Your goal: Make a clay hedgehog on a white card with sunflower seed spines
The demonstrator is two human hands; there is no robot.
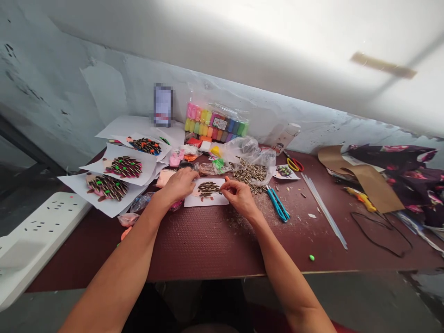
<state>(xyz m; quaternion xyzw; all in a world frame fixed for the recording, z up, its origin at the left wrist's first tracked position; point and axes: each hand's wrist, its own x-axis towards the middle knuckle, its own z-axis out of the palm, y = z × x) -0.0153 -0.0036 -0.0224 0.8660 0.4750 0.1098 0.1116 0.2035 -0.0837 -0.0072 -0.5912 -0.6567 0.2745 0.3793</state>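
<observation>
A small white card point(192, 200) lies on the table before me, bearing a hedgehog-like shape covered with striped seeds point(209, 189). My left hand point(180, 185) is bent over the card's upper left edge and holds it there. At the card's right edge, my right hand point(239, 196) is closed in a pinch; what its fingertips hold is too small to make out. Just beyond that hand, a pile of loose striped seeds point(251, 172) spills from a clear plastic bag point(265, 159). A turquoise craft knife point(278, 203) lies to its right.
Seed-covered hedgehog pictures point(123, 167) on paper stack at the left, near a white power strip point(45, 222). Colored clay packs point(217, 122) and a phone point(163, 105) lean at the wall. Scissors point(294, 163), clear glue sticks point(324, 210) and a yellow glue gun point(362, 199) lie rightward.
</observation>
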